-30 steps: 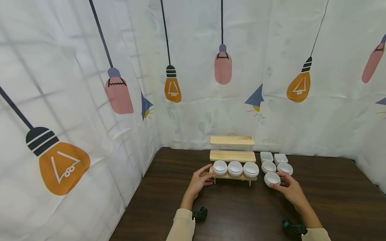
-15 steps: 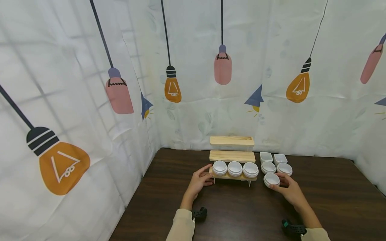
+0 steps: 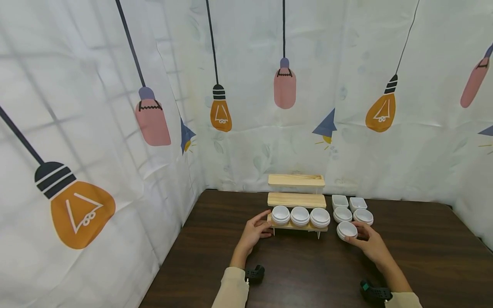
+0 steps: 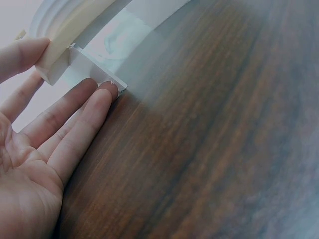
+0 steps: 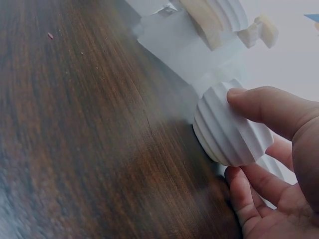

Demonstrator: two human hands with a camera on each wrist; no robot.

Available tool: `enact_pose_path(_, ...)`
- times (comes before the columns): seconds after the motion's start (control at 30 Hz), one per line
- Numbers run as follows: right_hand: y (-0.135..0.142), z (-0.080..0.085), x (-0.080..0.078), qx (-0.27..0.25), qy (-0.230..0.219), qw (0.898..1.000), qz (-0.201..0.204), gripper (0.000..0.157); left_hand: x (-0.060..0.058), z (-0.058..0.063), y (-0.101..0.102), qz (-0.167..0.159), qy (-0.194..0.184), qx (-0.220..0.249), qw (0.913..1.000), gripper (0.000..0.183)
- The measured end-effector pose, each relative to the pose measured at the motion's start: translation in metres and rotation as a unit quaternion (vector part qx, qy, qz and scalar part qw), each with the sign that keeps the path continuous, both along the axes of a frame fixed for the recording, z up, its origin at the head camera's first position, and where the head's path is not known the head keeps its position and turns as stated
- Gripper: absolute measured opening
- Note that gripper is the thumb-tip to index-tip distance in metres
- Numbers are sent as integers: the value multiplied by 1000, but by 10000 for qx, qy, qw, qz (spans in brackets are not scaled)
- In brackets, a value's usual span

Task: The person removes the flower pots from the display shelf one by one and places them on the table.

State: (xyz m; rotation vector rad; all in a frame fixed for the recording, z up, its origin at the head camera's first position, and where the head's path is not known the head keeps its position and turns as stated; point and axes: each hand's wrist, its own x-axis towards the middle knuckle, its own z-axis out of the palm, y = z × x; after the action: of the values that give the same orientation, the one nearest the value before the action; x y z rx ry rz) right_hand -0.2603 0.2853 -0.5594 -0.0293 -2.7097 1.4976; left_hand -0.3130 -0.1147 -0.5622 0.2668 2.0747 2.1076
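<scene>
- Your right hand (image 3: pixel 371 244) pinched the ribbed white cup (image 3: pixel 347 230) between thumb and fingers, right of the wooden stand (image 3: pixel 296 199) and just in front of two round cups (image 3: pixel 342 214).
- That cup's mouth faced up, its central axis roughly upright; whether its base touched the dark table (image 3: pixel 300 273), I couldn't tell.
- Your left hand (image 3: pixel 252 233) grasped nothing; its fairly straight fingers touched the stand's left end.
- The stand's long axis ran left to right, its tiers rising towards the printed curtain (image 3: pixel 246 149); three white cups (image 3: pixel 300 216) sat mouth-up along the lowest.
</scene>
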Motion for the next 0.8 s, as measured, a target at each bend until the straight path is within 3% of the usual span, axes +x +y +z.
enact_pose_path(0.8,-3,5,4,-77,-204,9998,18,72,3,4,-1,-108,-20,23,9999,55)
